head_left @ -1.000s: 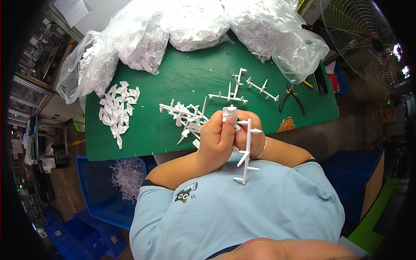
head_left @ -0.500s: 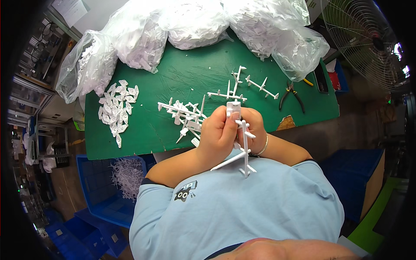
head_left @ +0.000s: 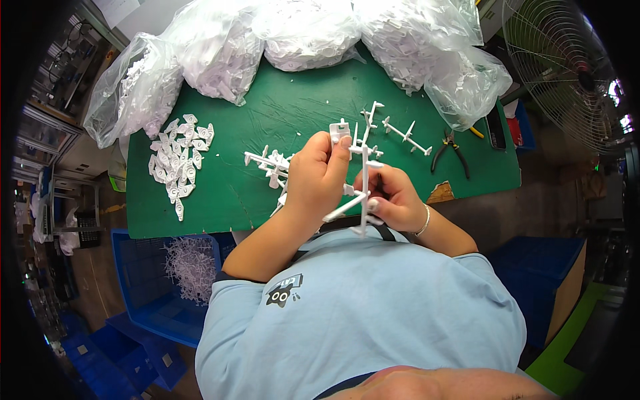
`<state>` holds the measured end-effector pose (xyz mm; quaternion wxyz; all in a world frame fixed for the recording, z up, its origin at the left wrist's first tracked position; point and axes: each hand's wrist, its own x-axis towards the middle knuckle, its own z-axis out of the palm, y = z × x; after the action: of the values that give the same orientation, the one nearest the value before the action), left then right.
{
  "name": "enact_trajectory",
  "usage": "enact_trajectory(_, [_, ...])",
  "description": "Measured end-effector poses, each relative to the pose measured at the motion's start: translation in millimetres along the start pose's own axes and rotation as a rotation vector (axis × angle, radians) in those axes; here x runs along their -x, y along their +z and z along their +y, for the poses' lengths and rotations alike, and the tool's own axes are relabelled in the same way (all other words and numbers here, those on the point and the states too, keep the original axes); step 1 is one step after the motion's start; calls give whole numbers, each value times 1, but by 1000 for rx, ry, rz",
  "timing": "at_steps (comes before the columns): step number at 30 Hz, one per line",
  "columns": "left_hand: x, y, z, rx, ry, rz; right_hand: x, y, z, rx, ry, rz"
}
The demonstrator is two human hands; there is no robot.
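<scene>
My left hand [head_left: 319, 175] is closed, its thumb pressed against a small white plastic part [head_left: 339, 131] that stands up above the fingers. Just right of it a branched white plastic sprue [head_left: 365, 179] hangs upright between my hands; which hand bears it I cannot tell. My right hand [head_left: 398, 200] is curled behind the sprue, with a dark thing showing among its fingers, too hidden to name. A pile of white sprues [head_left: 272, 165] lies partly behind my left hand. More sprues, one a loose branch [head_left: 408, 137], lie beyond my right hand.
Loose flat white parts [head_left: 179, 160] lie at left on the green tabletop [head_left: 233, 130]. Clear bags of white pieces [head_left: 310, 40] line the back. Black-handled pliers [head_left: 451, 150] lie at right, near a fan [head_left: 557, 63]. A blue crate [head_left: 143, 287] with white scraps stands below left.
My hands have come apart. The left has moved up and left with the white part, the right slightly down and right. The sprue has shifted up and left.
</scene>
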<state>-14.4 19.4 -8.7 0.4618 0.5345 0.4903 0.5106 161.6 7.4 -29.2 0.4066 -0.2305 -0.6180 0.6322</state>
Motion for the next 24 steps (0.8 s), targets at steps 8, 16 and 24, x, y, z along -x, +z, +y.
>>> enact_trajectory(8, [4,-4,-6,284,-2,-68,1,5,-1,-167,81,-23])
enact_trajectory(16, [14,-8,-2,484,-43,-169,3,1,10,-425,39,5])
enact_trajectory(24, [19,-4,0,419,-24,-170,1,1,10,-443,42,-64])
